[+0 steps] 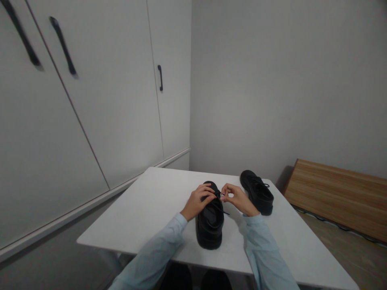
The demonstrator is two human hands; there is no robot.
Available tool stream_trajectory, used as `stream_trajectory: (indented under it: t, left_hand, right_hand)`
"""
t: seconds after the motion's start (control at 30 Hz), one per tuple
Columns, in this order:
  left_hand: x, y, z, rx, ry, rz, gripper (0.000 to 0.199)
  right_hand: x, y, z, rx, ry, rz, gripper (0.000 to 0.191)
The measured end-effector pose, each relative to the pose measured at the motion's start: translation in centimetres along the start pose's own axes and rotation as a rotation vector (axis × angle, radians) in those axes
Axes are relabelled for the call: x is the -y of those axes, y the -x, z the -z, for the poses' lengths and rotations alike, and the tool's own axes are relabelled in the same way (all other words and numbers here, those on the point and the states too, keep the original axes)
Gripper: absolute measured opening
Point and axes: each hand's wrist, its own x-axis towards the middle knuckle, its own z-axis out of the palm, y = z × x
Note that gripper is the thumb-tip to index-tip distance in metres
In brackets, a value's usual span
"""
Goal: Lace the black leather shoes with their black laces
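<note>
A black lace-up shoe [209,233] stands on the white table in front of me, toe pointing away and heel towards me. My left hand [200,201] lies over the left side of its lacing, fingers closed at the laces; what exactly they grip is partly hidden. At the right of the lacing, my right hand [234,196] pinches a black shoelace [222,194] between thumb and forefinger. A loose lace end hangs over the shoe's right side. The second black shoe [261,197] sits farther right, with its lace tied in a bow.
The white table [136,217] has its far edge near the grey wall [272,88]. White cabinets [121,100] with black handles run along the left. A wood-grain board [335,193] stands to the right beyond the table, with a dark cable along its lower edge.
</note>
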Motion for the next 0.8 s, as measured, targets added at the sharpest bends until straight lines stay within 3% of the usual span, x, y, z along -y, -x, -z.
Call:
stream_trajectory:
  t: [0.3,0.57,0.8]
  left_hand:
    - [0.8,-0.1,-0.3,0.037,-0.048,-0.059,0.014]
    - [0.2,-0.3,-0.3,0.088,-0.034,0.024,0.011]
    - [-0.8,-0.2,-0.6,0.05,-0.09,0.043,0.007]
  right_hand:
    - [0.0,-0.2,-0.9,-0.005,-0.002,0.01,0.013]
    - [1.1,0.0,-1.6,-0.014,0.032,0.008,0.012]
    - [0.8,0.0,-1.6,-0.044,0.138,0.06,0.014]
